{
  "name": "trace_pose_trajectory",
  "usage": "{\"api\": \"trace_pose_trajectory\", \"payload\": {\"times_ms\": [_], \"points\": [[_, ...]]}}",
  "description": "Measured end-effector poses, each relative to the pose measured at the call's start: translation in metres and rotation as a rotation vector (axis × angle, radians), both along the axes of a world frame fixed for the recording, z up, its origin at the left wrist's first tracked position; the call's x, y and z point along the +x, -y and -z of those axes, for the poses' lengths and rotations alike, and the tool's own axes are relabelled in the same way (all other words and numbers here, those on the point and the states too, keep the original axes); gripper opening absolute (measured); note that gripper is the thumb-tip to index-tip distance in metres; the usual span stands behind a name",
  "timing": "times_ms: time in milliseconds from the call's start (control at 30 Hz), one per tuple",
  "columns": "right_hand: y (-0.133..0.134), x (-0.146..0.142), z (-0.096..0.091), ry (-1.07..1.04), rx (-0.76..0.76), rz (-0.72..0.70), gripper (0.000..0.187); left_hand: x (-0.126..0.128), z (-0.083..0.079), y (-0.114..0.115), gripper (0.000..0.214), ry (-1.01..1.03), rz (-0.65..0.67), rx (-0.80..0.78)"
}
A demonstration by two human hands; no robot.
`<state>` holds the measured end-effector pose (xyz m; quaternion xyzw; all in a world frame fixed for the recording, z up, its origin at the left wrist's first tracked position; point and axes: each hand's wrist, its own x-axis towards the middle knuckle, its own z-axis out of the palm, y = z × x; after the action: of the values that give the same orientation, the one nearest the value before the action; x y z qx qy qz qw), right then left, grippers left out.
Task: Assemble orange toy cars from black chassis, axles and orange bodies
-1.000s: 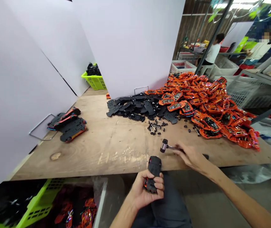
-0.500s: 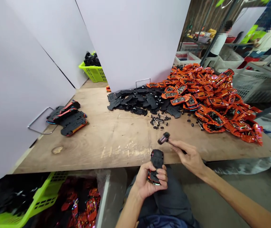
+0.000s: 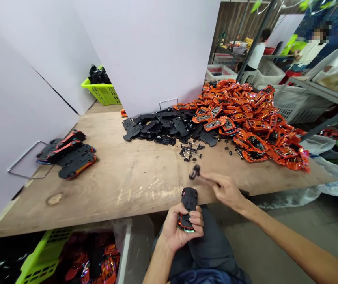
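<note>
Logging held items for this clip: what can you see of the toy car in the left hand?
The toy car is held underside up: a flat black base, plastic by its look, with shiny red-orange bodywork showing at its edges. The left hand grips its near half, thumb and fingers over the base. Its far end points toward the table. Finer details are too small to tell.
</note>
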<state>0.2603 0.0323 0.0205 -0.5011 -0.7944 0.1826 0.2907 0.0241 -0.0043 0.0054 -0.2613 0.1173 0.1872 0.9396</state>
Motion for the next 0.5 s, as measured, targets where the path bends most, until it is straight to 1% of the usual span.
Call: {"api": "trace_pose_trajectory", "payload": {"times_ms": [100,167,233,300,400,467,500], "points": [[0.013,0.015,0.002,0.065,-0.027,-0.066,0.054,0.000,-0.001,-0.001,0.042,-0.036,0.002,0.000],[0.018,0.021,0.002,0.070,-0.035,-0.033,0.054,0.000,-0.002,-0.002,0.042,-0.056,-0.004,0.007],[0.017,0.024,0.001,0.074,-0.045,-0.030,0.052,0.001,-0.003,-0.002,0.042,-0.061,-0.007,0.018],[0.009,0.027,0.001,0.079,-0.068,-0.054,0.048,0.002,-0.004,-0.001,0.041,-0.064,-0.014,0.040],[-0.012,0.033,0.000,0.023,-0.092,0.013,0.039,0.007,-0.006,0.007,0.030,-0.137,-0.043,0.128],[-0.024,0.036,-0.001,0.012,-0.055,0.082,0.035,0.010,-0.010,0.016,0.025,-0.290,-0.056,0.257],[-0.026,0.035,-0.002,0.004,-0.020,0.128,0.034,0.011,-0.012,0.020,0.027,-0.392,-0.054,0.343]]}}
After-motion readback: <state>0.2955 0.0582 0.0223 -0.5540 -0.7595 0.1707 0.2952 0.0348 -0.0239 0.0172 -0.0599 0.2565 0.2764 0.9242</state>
